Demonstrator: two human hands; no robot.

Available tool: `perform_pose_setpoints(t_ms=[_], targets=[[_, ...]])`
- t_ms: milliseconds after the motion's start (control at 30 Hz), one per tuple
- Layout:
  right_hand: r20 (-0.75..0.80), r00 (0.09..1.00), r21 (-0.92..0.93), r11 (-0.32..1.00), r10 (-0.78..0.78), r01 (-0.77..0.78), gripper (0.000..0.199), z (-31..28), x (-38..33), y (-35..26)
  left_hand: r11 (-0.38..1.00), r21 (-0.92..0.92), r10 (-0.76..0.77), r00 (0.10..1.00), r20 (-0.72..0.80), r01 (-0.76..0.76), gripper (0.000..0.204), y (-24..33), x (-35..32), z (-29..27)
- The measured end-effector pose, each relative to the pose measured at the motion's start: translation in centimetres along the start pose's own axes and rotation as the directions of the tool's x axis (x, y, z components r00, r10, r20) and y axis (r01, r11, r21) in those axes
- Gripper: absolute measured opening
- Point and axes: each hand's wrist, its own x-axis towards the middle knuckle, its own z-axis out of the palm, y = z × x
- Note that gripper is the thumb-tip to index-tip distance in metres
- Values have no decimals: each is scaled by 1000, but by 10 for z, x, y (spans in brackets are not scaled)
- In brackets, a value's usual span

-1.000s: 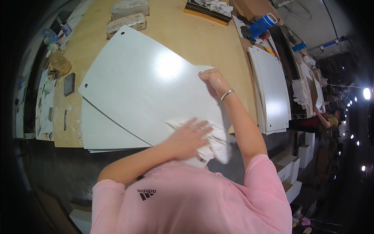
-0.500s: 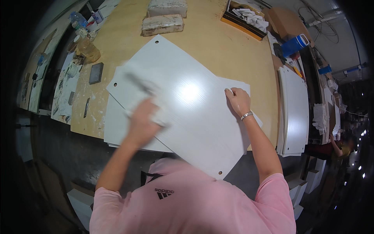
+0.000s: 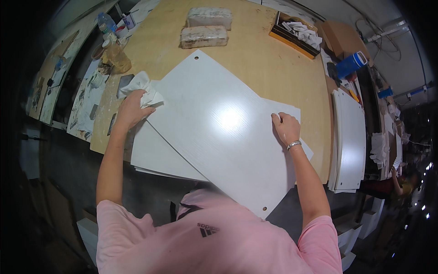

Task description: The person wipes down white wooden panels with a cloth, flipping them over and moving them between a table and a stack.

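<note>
A white wood-grain panel (image 3: 205,118) with round holes near its corners lies askew on top of other white panels (image 3: 157,153). My left hand (image 3: 131,111) is closed around a crumpled white cloth (image 3: 142,86) by the top panel's left corner, partly covering that corner. My right hand (image 3: 286,129) has curled fingers at the panel's far right edge, gripping it; the fingertips are partly hidden. Just behind the cloth shows part of a dark grey block (image 3: 125,82).
Two wrapped whitish blocks (image 3: 204,36) stand at the back of the wooden table (image 3: 255,55). A box of white rags (image 3: 296,34) sits far right. Right of the table is a stack of white panels (image 3: 349,137), with a blue bottle (image 3: 351,65) behind. Bottles (image 3: 117,57) stand left.
My left hand has swept left and away from me with the cloth, from over the panel to its left corner. My right hand stays at the edge. The whole view has shifted slightly.
</note>
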Motion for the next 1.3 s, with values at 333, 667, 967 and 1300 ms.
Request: perform_pose_setpoints(t_ms=[333, 667, 967, 1300], targets=[[-30, 999, -14, 1000, -22, 22, 51, 4, -1, 0, 991, -95, -74, 973, 217, 96, 52, -2, 6, -10], [3, 1000, -10, 1000, -4, 4, 51, 2, 1, -5, 984, -58, -164, 983, 83, 169, 30, -8, 9, -8], [-3, 1000, -23, 1000, 0, 0, 49, -2, -4, -1, 618, -304, 782, 529, 330, -725, 36, 191, -91, 50], [143, 989, 224, 972, 44, -75, 61, -24, -3, -1, 942, 92, 329, 941, -80, -322, 53, 173, 56, 134]])
